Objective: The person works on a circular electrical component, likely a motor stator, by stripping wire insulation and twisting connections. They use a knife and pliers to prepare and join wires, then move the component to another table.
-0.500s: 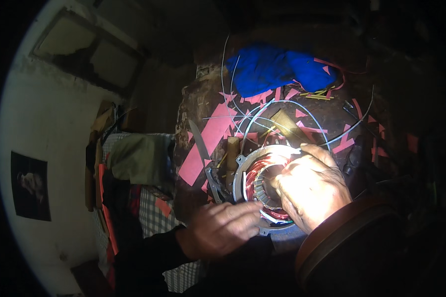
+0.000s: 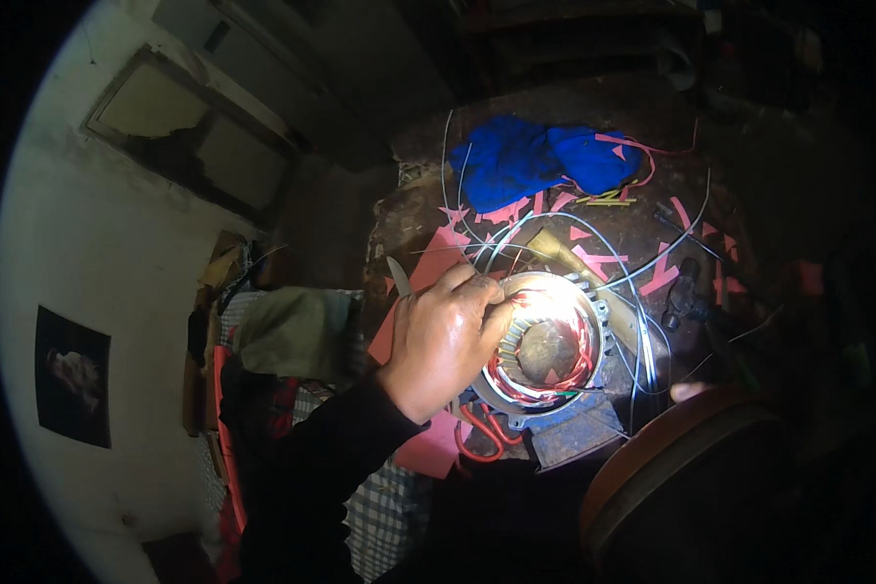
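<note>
A round motor stator (image 2: 594, 375), with red-brown windings inside its metal housing, lies under a bright patch of light. My left hand (image 2: 448, 331) is closed over its left rim, the thumb by the windings and the fingertips partly hidden. Whether it also pinches a wire or a strip cannot be made out. Of my right hand (image 2: 689, 391) only a fingertip shows, past a dark round shape with an orange-brown edge; it is apart from the stator. Red leads (image 2: 482, 443) loop out at the stator's near left.
Pale stiff wires (image 2: 594, 229) arch behind the stator. Pink paper scraps (image 2: 660, 277) and a blue cloth (image 2: 545, 161) lie farther back. A knife blade (image 2: 399, 276) shows beyond my left hand, and a hammer (image 2: 686, 292) lies at right. Checked cloth (image 2: 389, 526) hangs at left.
My right hand has left the stator and drawn back to the lower right. My left hand has moved up onto the stator's left rim. The whole view has shifted somewhat.
</note>
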### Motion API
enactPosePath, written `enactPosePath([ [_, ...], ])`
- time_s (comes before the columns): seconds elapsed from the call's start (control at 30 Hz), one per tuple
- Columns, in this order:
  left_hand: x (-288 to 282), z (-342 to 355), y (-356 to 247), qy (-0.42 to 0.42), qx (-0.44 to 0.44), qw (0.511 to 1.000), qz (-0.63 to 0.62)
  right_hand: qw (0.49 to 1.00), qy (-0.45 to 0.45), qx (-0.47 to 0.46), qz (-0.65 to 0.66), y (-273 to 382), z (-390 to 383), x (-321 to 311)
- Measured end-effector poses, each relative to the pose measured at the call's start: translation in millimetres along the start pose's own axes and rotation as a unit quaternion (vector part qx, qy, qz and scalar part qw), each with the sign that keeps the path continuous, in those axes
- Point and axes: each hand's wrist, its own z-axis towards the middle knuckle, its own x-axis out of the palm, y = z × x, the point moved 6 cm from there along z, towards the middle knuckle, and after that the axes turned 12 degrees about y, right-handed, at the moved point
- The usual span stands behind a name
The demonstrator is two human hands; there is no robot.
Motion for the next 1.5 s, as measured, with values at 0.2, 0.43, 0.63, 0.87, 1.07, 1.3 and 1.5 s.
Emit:
enactPosePath([
  [0.2, 5, -3, 13, 0.021, -0.026, 0.996, -0.084, 0.992, -0.035, 0.063, 0.106, -9, -54, 0],
  [0.43, 5, -21, 29, 0.026, -0.069, 0.957, -0.282, 0.993, -0.027, 0.088, 0.073, -21, -85, -7],
  [0.63, -26, -59, 27, -0.089, -0.052, 0.978, -0.181, 0.976, -0.072, 0.2, 0.04, -36, -100, -9],
  [0.87, -88, -106, -6, -0.159, 0.134, 0.978, -0.034, 0.921, -0.078, 0.374, -0.077, -63, -101, -25],
  [1.07, -103, -124, -9, -0.218, 0.214, 0.946, -0.107, 0.934, -0.051, 0.298, -0.192, -88, -99, 1],
  [1.3, -104, -144, -22, -0.175, 0.29, 0.937, -0.09, 0.896, -0.027, 0.219, -0.386, -41, -61, 5],
  [1.5, -75, -159, -70, -0.123, 0.383, 0.915, -0.029, 0.87, 0.167, 0.358, 0.295, 29, -30, 66],
])
